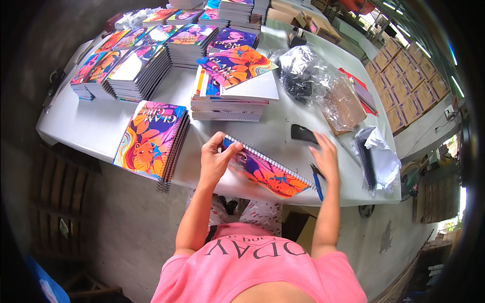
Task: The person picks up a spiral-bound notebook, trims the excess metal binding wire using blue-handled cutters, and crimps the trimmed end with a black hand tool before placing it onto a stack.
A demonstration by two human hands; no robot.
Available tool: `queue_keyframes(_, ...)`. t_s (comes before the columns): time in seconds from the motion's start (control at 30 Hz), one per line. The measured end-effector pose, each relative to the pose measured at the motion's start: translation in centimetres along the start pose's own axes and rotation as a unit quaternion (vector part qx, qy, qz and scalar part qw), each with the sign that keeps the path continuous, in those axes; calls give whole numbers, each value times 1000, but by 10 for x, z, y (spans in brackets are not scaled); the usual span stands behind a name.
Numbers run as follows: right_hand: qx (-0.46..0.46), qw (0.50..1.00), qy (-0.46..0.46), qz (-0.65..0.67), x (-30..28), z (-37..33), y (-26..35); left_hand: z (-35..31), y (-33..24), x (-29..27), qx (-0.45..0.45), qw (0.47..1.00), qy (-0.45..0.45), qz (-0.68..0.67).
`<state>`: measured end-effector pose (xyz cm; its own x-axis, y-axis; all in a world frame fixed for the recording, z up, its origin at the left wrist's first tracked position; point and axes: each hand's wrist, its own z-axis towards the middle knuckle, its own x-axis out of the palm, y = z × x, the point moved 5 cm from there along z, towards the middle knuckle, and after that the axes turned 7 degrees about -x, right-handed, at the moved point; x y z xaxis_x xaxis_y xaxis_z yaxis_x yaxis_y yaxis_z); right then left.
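- Grip of the left hand (218, 155), head view: thumb and fingers clamped on the upper-left end of a spiral notebook (270, 170), tilted near the front edge of the smooth white worktop (91, 121); its cover is glossy orange and purple.
- Right hand (327, 157): fingers apart, beside a flat black piece (302, 133) and a slim blue pen (317, 183).
- Crinkled clear plastic bag (317, 70): brown board shows through, inside or beneath I cannot tell.
- Brown cardboard cartons (409, 83): stacked beyond, contents hidden.

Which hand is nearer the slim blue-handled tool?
Right. The right hand is close beside the tool; the left hand is farther left, gripping the colourful spiral-bound notebook.
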<state>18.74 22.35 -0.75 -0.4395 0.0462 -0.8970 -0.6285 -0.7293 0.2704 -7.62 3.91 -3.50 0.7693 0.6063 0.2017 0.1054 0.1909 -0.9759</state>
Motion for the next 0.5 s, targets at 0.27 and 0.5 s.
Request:
queue_keyframes(0.27,73,990,12,-117,15,-136,-7,-21,-49,26,154,985,-72,41)
queue_keyframes(0.5,32,951,-157,263,-50,-83,99,-44,-64,52,334,905,-123,234)
